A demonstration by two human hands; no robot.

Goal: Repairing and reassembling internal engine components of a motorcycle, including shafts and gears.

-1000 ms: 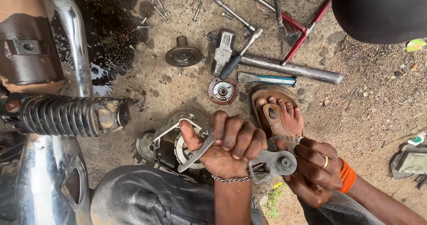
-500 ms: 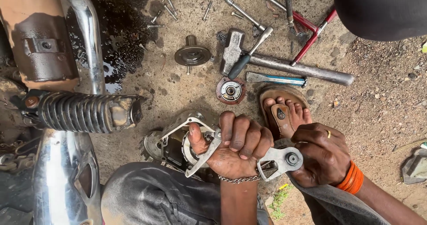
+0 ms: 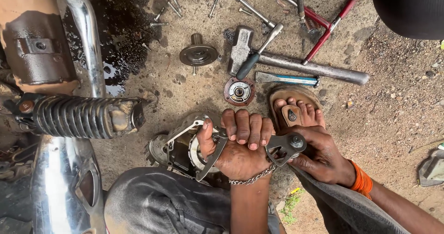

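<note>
Hands (image 3: 277,148) barely shifted, gripping the puller tool (image 3: 249,146) over, seemingly, the clutch (image 3: 178,148).

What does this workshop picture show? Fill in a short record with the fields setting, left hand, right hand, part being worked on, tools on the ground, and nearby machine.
setting: bare dirt ground with a dark oil patch
left hand: left hand gripping a grey metal holding tool, chain bracelet on the wrist
right hand: right hand on the tool's other end, orange wristband
part being worked on: round clutch assembly, pinned by the knees
tools on the ground: hammer, steel pipe, chisel, red-handled cutters, loose bolts
nearby machine: motorcycle shock spring and chrome exhaust
</note>
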